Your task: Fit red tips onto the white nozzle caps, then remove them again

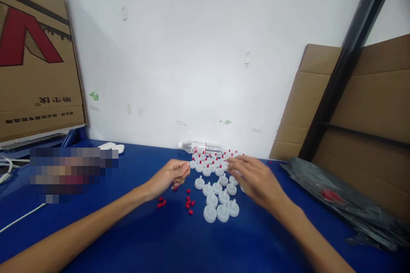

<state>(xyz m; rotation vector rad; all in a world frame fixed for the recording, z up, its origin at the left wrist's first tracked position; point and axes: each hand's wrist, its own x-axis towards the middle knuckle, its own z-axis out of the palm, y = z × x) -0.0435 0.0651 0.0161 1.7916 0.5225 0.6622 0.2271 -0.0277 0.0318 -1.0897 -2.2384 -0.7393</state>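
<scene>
My left hand (173,172) is closed above the table, its fingers curled together; what they hold, if anything, is hidden. Several small red caps (188,199) lie loose below it. My right hand (256,179), slightly blurred, reaches over the right side of a group of translucent white lids with spouts (223,197). Its fingers are stretched out and a little apart, and nothing shows between them. The nearer lids have bare spouts. Farther back, beside my right fingertips, stand several white lids with red tips (206,170). My right hand covers part of the group.
A clear plastic bottle (201,148) lies behind the lids along the white wall. Grey plastic bags (346,204) lie at right, near cardboard sheets (307,94). A large printed carton (35,76) stands at left above a blurred-out patch, white objects (112,148) and a cable (24,217).
</scene>
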